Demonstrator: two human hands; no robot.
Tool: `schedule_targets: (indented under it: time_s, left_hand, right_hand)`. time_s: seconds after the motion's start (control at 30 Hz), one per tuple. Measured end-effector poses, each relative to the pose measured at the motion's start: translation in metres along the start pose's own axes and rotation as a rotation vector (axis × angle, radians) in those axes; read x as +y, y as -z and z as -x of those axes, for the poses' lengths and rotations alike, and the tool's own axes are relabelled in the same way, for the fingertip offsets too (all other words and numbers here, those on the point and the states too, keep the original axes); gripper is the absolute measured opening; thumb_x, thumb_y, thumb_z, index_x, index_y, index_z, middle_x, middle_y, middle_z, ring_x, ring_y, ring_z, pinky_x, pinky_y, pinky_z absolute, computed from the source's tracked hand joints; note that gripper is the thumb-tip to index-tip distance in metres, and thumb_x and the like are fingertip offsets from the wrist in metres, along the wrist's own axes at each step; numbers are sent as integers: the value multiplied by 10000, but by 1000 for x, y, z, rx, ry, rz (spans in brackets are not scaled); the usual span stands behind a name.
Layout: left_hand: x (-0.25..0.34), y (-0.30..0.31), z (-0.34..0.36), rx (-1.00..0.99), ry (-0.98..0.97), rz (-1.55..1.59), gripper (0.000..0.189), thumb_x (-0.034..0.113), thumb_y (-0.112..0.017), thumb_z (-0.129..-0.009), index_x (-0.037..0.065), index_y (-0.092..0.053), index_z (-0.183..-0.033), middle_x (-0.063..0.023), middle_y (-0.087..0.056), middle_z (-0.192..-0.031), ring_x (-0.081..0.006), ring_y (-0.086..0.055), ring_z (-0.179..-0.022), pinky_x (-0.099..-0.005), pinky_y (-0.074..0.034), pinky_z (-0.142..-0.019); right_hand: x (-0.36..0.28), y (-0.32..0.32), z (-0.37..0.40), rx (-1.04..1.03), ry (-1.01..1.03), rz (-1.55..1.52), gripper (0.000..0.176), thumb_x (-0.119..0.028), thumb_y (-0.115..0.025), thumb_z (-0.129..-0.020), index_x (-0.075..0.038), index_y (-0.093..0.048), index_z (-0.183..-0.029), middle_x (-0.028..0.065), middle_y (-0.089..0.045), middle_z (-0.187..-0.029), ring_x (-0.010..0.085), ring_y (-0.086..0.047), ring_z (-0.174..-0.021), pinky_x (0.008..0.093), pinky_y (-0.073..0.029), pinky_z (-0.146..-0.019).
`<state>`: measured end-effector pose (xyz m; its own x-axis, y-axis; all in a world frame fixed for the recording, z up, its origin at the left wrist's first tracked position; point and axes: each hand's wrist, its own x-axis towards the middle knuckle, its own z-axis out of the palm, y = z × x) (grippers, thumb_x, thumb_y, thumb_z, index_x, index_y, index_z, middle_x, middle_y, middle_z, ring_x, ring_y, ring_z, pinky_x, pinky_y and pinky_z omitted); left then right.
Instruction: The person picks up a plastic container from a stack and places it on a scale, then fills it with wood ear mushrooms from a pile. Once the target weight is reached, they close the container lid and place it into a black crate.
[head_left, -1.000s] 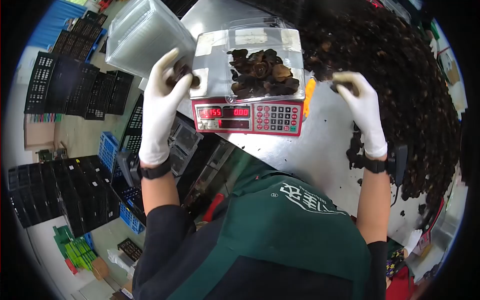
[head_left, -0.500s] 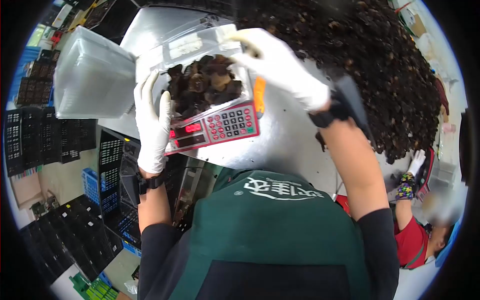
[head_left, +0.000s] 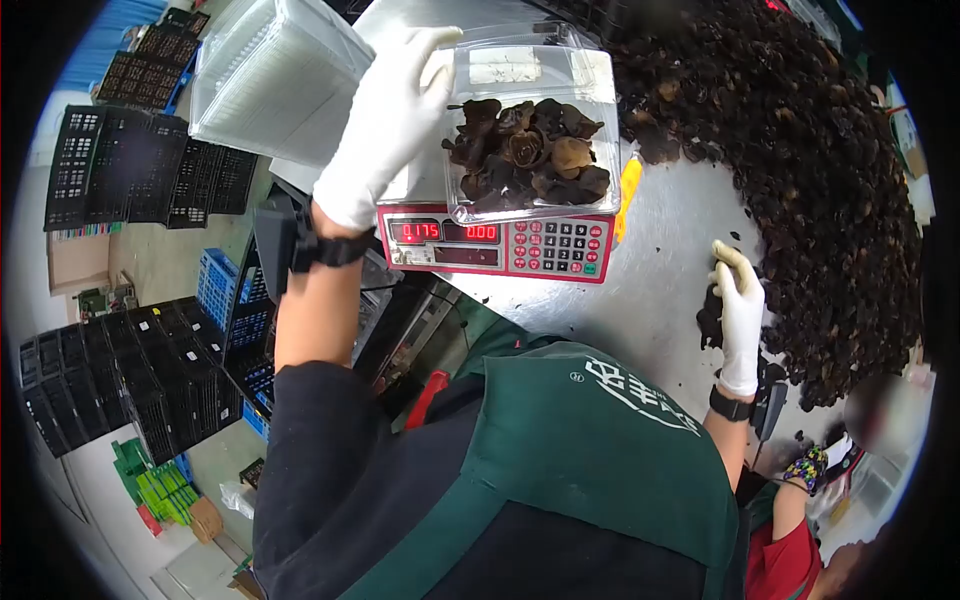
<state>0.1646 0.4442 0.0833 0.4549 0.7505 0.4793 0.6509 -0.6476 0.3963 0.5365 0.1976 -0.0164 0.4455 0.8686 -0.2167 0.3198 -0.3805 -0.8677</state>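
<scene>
Dark wood ear mushrooms lie in a clear plastic box, its hinged lid folded back. The box sits on a red-and-white digital scale, whose left display reads 0.175. My left hand, in a white glove, is at the box's left side with thumb and fingers apart. To the right, my right hand, also gloved, is low over the metal table beside the large mushroom pile. Its fingers are loosely bent and apart, and nothing shows in them.
A stack of nested clear boxes stands left of the scale. An orange-yellow tool lies by the scale's right side. Black crates and blue crates stand at left. Another person's gloved hand is at lower right.
My right hand has left the box and moved down and right to the pile's edge. My left hand has shifted up along the box's left side. The camera view has turned left.
</scene>
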Motion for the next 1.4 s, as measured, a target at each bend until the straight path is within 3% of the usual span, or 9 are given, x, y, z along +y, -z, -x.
schedule_targets:
  time_s: [0.17, 0.33, 0.5, 0.57, 0.77, 0.83, 0.87, 1.1, 1.4]
  left_hand:
    - [37, -23, 43, -130, -2, -63, 336, 53, -644, -867, 81, -627, -1201, -140, -623, -1176, -333, -596, -1110, -412, -491, -930]
    - [49, -42, 57, -164, -54, -160, 430, 87, -659, -877, 98, -604, -1303, -139, -647, -1209, -350, -648, -1064, -403, -521, -917]
    - [39, -2, 17, -348, 214, 217, 241, 168, -703, -889, 32, -715, -1087, -108, -736, -980, -201, -674, -926, -313, -509, -837]
    - [25, 9, -3, -217, 347, 213, 196, 164, -653, -933, 25, -721, -1053, -62, -697, -865, -101, -591, -777, -251, -479, -753]
    - [-73, -45, -38, -272, 487, -150, 571, 342, -655, -870, 21, -552, -1331, -243, -678, -1141, -393, -652, -1069, -423, -519, -894]
    - [-97, -68, -30, -298, 445, -154, 656, 309, -664, -847, 15, -472, -1401, -262, -639, -1211, -392, -631, -1119, -430, -507, -928]
    - [-103, -78, -24, -110, 439, -56, 573, 250, -713, -844, 32, -534, -1344, -163, -708, -924, -234, -700, -849, -326, -536, -762]
    - [-8, -1, 10, -3, 381, 484, 452, 44, -602, -877, 62, -587, -1328, -52, -669, -1109, -130, -614, -1007, -286, -486, -889]
    - [52, -4, 120, -99, 190, 266, 422, -51, -588, -860, 90, -660, -1251, -141, -550, -1315, -283, -586, -1116, -377, -477, -979]
  right_hand:
    - [55, 42, 46, 235, 96, 226, 250, -64, -591, -964, -8, -664, -1196, 52, -691, -1158, 116, -621, -1035, 252, -491, -895]
    - [67, 58, 77, 358, -44, 239, 247, -69, -615, -947, -28, -676, -1182, 48, -701, -1092, 93, -604, -881, 244, -485, -825]
    - [59, 38, 73, 381, 118, 237, 248, -39, -631, -899, -46, -701, -1137, 41, -694, -1035, 94, -579, -811, 222, -455, -732]
    - [47, 28, 68, 349, 114, 220, 254, -36, -618, -901, -50, -700, -1141, 31, -687, -1044, 90, -573, -814, 213, -450, -732]
    - [-22, -19, 34, 79, 166, 146, 284, -49, -610, -901, -63, -683, -1175, 13, -652, -1000, 84, -541, -780, 218, -459, -728]
    - [-46, -36, 26, -1, 269, 144, 291, -64, -624, -894, -67, -672, -1181, 26, -664, -1009, 105, -559, -761, 235, -479, -733]
    - [-57, -43, 22, -35, 294, 135, 294, -75, -630, -896, -67, -671, -1187, 29, -669, -1008, 108, -561, -755, 236, -480, -728]
    - [-89, -75, -5, -304, 157, -174, 355, -193, -572, -1005, -70, -582, -1339, 46, -685, -984, 92, -584, -736, 228, -499, -714]
    - [-112, -85, -29, -468, 60, -285, 478, -304, -447, -1059, -52, -426, -1465, 33, -679, -935, 70, -585, -720, 218, -473, -679]
